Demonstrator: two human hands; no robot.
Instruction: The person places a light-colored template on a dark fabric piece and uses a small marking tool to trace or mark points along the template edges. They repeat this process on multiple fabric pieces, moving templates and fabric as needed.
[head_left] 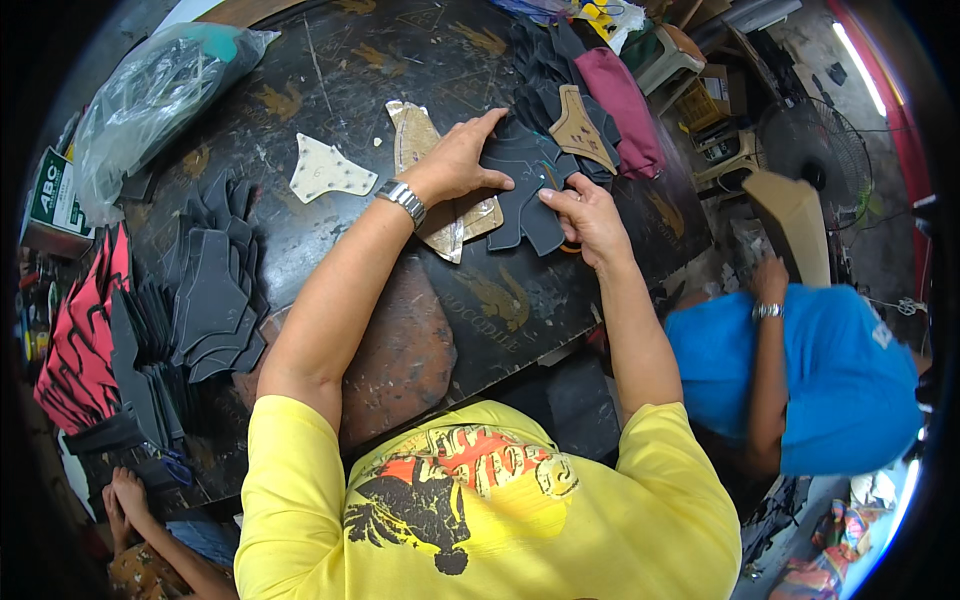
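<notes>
My left hand [462,160], a metal watch on its wrist, lies with fingers spread, index finger and thumb reaching the edges of flat black cut-out pieces [520,185]. Under its palm is a brown shaped template [415,130] with pale, shiny edges. My right hand [592,218] pinches the right edge of the black pieces between thumb and fingers. A small orange curved thing [571,248] shows beneath that hand; its kind is unclear. Just beyond lies a tan template [583,130] with dark spots. A white dotted template [328,172] rests left of my left hand.
Stacks of black pieces [215,290] and red-and-black pieces [90,340] stand at the left. A clear plastic bag [165,105] is at the far left, maroon material [625,120] at the far right. A brown board [400,345] lies near me. A person in blue [800,380] is close by right; another person's hands [125,500] are lower left.
</notes>
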